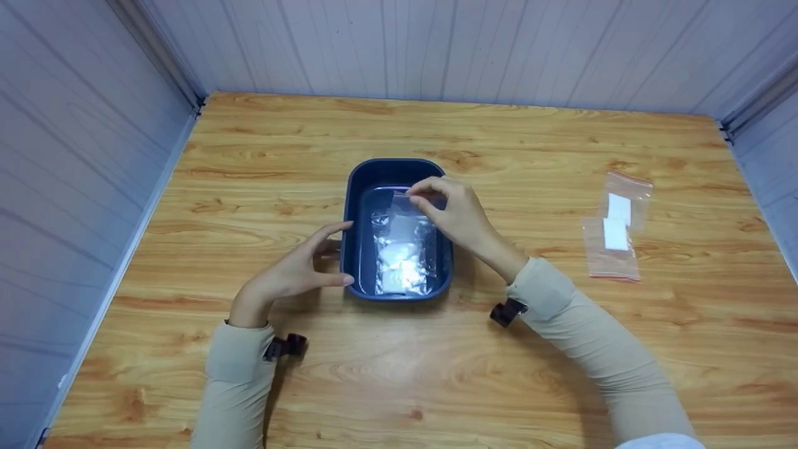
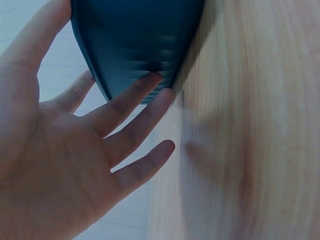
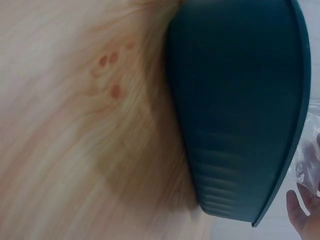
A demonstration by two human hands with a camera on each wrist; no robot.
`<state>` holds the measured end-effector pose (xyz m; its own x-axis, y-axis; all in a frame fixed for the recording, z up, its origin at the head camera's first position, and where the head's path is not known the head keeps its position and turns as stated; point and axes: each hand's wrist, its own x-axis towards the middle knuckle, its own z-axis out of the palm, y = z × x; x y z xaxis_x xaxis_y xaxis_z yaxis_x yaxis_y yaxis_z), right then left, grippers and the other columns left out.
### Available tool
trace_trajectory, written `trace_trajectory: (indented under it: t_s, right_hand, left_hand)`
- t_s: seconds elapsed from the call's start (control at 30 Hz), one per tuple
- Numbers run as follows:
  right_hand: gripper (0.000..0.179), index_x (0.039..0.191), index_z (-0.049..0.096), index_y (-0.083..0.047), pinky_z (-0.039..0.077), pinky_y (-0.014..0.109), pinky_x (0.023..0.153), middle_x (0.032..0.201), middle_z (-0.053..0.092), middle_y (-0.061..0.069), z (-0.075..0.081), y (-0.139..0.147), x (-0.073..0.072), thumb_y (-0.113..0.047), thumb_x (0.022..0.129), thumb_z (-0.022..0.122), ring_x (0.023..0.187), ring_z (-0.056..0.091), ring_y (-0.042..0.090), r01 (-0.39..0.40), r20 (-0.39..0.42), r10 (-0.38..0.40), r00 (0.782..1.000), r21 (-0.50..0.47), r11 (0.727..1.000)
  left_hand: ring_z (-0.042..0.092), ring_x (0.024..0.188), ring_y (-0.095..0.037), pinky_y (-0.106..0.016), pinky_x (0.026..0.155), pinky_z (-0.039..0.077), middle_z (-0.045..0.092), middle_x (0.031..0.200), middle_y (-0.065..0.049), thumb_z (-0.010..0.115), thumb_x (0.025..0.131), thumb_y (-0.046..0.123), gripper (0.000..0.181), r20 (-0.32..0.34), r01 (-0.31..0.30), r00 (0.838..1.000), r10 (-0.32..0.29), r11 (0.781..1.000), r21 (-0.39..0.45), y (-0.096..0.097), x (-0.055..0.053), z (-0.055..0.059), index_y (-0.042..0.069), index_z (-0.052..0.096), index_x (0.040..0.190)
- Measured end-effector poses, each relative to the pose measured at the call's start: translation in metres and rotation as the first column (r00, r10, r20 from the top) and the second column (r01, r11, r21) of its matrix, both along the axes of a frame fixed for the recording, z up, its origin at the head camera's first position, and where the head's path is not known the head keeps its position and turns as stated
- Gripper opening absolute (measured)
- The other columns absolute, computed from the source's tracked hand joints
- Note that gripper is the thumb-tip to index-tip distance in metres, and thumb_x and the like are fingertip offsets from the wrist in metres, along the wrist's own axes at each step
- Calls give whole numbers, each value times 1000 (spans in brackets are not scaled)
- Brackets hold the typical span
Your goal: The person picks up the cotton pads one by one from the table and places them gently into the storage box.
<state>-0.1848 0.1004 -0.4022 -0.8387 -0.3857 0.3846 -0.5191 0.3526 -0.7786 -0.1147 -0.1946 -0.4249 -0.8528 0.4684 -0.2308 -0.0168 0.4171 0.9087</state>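
Note:
A dark blue rectangular bin [image 1: 353,187] with rounded corners stands upright on the table. Over its inside, my right hand [image 1: 458,215] pinches the top end of a clear plastic bag [image 1: 405,240] between thumb and forefinger. Glare covers much of the bag and hides its contents. In the right wrist view, part of the bag [image 3: 306,155] shows past the bin's rim, with fingertips beside it. My left hand [image 1: 293,268] rests its thumb and forefinger at the bin's left rim. Its fingers [image 2: 132,130] are spread, some reaching along the outer wall in the left wrist view.
Two clear zip bags with red seals, an upper one [image 1: 636,193] and a lower one [image 1: 595,259], lie overlapping on the table's right side. Each has a white rectangle inside. Pale panel walls [image 1: 411,50] border the wood-grain table [image 1: 280,137] at the back and sides.

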Motion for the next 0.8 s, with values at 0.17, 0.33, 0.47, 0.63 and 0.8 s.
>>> trace_trajectory:
  t_s: [0.17, 0.33, 0.47, 0.63, 0.8]
  right_hand:
    - [13, 106, 73, -6, 51, 28, 87, 104, 72, 2, -4, 2, -6, -11, 95, 67, 98, 64, 13, 38, 0, -38, 999, 31, 999]
    - [18, 111, 73, -6, 48, 30, 95, 111, 72, 3, -7, 4, -11, -13, 95, 68, 107, 62, 15, 70, -1, -70, 998, 40, 997]
    - [23, 117, 72, -6, 40, 32, 106, 119, 69, 5, -9, 6, -14, -13, 95, 68, 120, 57, 19, 91, -37, -89, 995, 46, 995]
    - [26, 119, 70, -5, 35, 33, 111, 126, 66, 9, -10, 10, -15, -10, 94, 69, 126, 54, 22, 103, -65, -102, 993, 18, 995]
    - [25, 119, 70, -4, 36, 34, 111, 126, 66, 10, -9, 16, -14, -11, 95, 67, 125, 54, 22, 103, -70, -104, 992, -19, 994]
  left_hand:
    - [39, 137, -32, -55, 114, 26, 42, 149, -14, 81, 84, 30, 91, -4, 1, 1000, -1, 1000, -26, 0, 0, 0, 30, 26, 156]
    - [38, 138, -33, -56, 115, 25, 41, 151, -15, 80, 85, 26, 89, -24, 20, 1000, -20, 1000, -1, 0, 0, -1, 25, 26, 156]
    - [37, 139, -34, -56, 116, 22, 38, 153, -15, 80, 85, 21, 89, -34, 28, 999, -26, 999, 30, 0, -1, -2, 21, 27, 156]
    - [37, 139, -34, -56, 115, 24, 38, 152, -15, 81, 84, 22, 90, -18, 14, 1000, -14, 1000, 27, -1, -1, -2, 24, 26, 156]
    - [35, 140, -34, -55, 115, 25, 37, 153, -15, 80, 85, 22, 90, -2, 8, 1000, -8, 1000, 23, -1, 0, -1, 26, 26, 156]
